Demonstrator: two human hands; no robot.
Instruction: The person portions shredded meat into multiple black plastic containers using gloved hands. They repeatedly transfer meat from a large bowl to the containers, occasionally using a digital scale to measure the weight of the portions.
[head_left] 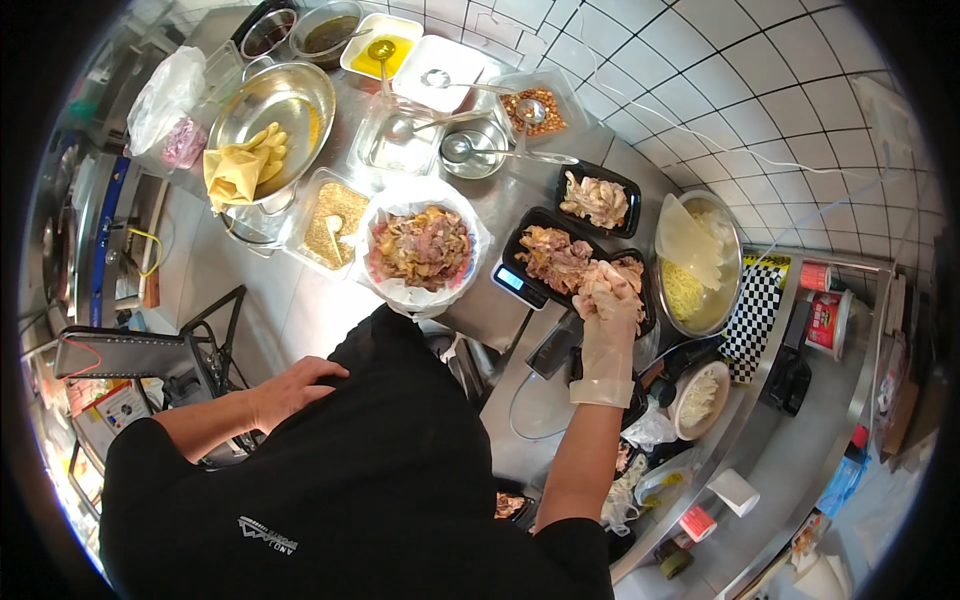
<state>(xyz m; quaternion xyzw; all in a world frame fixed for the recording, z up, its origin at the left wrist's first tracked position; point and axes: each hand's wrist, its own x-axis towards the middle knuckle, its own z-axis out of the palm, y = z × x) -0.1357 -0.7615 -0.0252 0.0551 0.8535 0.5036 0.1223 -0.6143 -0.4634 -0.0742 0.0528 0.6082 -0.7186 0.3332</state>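
My right hand [608, 305], in a clear glove, is over a black tray [648, 312] of meat at the right of the counter. Its fingers are curled in; what they hold, if anything, blends with the meat around them. Just left of it, a black tray of sliced cooked-looking meat [548, 258] sits on a kitchen scale [518, 287] with a lit display. Behind stands another black tray of paler meat [597, 200]. My bare left hand [297, 393] lies against my black clothing with fingers stretched out, holding nothing. A lined bowl of mixed meat [424, 247] stands in front of me.
At the left are a steel bowl with yellow gloves [245, 170] and a tub of tan crumbs [335, 225]. Sauces, ladles and a tub of peanuts [535, 108] line the back. A steel bowl of pale shreds [690, 290] stands right, beside a metal shelf [800, 400].
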